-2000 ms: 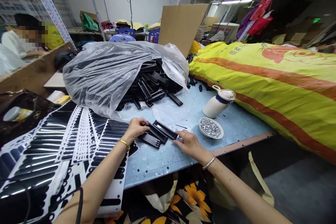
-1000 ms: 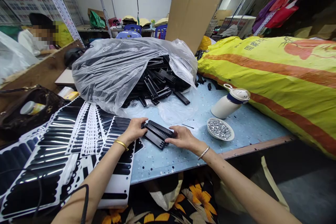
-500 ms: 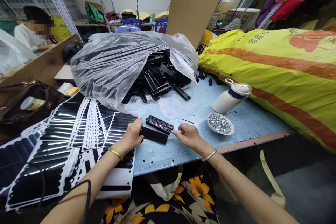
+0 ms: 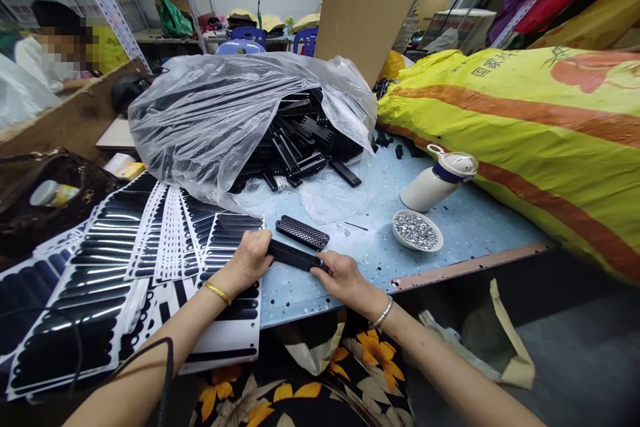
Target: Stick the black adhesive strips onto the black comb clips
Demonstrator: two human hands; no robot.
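A long, flat black plastic piece (image 4: pixel 295 256) is held between my two hands, just above the blue tabletop. My left hand (image 4: pixel 254 255) is closed round its left end. At the right end, the fingers of my right hand (image 4: pixel 344 277) pinch it. Right behind it on the table lie similar black pieces (image 4: pixel 303 232) with a mesh pattern, side by side. A thin dark stick (image 4: pixel 356 226) rests a little farther back. To the right stands a white bowl (image 4: pixel 439 244) filled with small shiny metal parts.
A clear plastic bag (image 4: pixel 200 113) spills many black pieces at the back. Sheets of black strips (image 4: pixel 90 273) cover the left side. A white bottle (image 4: pixel 429 188) leans behind the bowl. A big yellow sack (image 4: pixel 525 140) lines the right. Another person (image 4: pixel 55 47) sits far left.
My right hand has moved left and down onto the black piece's right end. The piece has turned, now showing a patterned edge instead of its smooth face.
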